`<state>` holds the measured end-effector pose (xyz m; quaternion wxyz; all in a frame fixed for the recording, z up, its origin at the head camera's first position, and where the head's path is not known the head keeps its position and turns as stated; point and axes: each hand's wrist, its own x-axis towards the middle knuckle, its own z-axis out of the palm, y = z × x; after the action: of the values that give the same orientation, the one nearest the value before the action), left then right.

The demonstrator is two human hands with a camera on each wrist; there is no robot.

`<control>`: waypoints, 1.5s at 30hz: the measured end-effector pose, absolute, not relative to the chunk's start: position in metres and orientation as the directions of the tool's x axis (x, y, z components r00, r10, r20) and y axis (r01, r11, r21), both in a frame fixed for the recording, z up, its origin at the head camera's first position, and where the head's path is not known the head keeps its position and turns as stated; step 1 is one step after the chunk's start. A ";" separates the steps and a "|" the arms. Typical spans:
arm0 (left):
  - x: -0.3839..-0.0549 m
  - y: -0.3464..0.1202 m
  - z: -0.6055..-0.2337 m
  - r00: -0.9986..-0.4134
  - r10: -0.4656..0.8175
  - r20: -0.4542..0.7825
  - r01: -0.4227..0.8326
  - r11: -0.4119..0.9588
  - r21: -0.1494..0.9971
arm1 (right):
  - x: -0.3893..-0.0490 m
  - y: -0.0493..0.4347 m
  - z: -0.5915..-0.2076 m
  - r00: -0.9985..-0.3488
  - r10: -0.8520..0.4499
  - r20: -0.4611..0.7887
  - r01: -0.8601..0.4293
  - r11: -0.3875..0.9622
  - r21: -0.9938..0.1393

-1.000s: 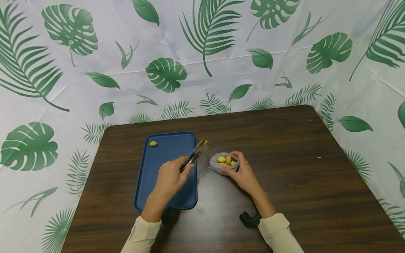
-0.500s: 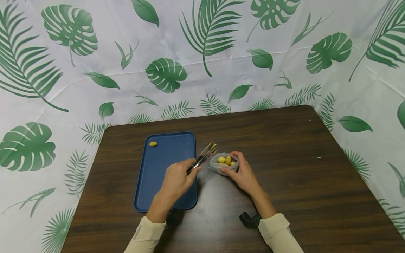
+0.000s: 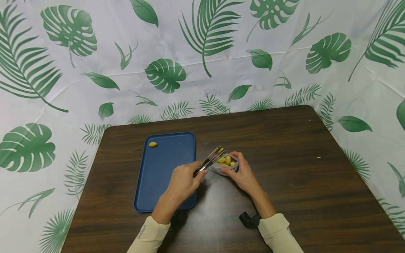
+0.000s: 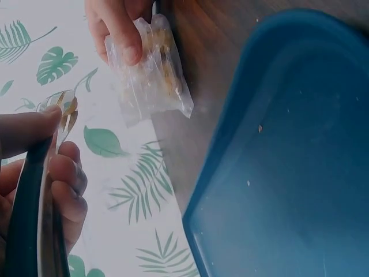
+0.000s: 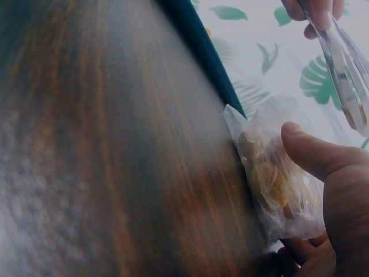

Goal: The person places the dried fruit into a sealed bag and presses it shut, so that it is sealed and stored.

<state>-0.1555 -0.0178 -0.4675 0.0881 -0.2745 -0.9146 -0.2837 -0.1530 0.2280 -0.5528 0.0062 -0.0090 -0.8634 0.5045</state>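
My left hand (image 3: 183, 181) grips metal tongs (image 3: 210, 160) with dark handles, the thumb along one side. Their golden-looking tips overlap the near left side of a clear plastic bag (image 3: 216, 170) in the head view. Several yellow-brown oval pieces (image 3: 227, 160), like small nuts, show through the bag's open mouth. My right hand (image 3: 243, 174) holds the bag's rim, its thumb at the front and fingers behind. In the right wrist view, the bag (image 5: 271, 179) bulges with the pieces, and the tongs (image 5: 344, 75) hang above it. One similar oval piece (image 3: 153, 144) lies on the blue tray (image 3: 164, 158).
The tray lies on the left of a dark wood table (image 3: 284, 151), partly beneath my left arm. A tiny pale crumb (image 3: 318, 157) is on the table at the right. Small flecks (image 4: 260, 128) dot the tray. A leaf-patterned cloth (image 3: 221, 77) hangs behind the table.
My left hand has moved right with the tongs, from above the tray's right edge to the bag's mouth. The right hand and bag have stayed in place.
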 end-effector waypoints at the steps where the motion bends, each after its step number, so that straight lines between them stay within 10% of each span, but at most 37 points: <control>1: -0.156 -0.017 -0.468 -0.832 0.455 0.317 0.555 0.686 0.470 | -0.153 0.228 -0.553 -1.000 0.021 0.007 0.004 0.484 -0.875; 45: -0.167 -0.025 -0.461 -0.876 0.370 0.309 0.480 0.733 0.482 | -0.154 0.228 -0.554 -1.000 0.028 0.010 0.005 0.502 -0.865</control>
<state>-0.1670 -0.0251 -0.4606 0.0966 -0.2294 -0.9258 -0.2844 -0.1545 0.2283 -0.5543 0.0111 -0.0095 -0.8667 0.4987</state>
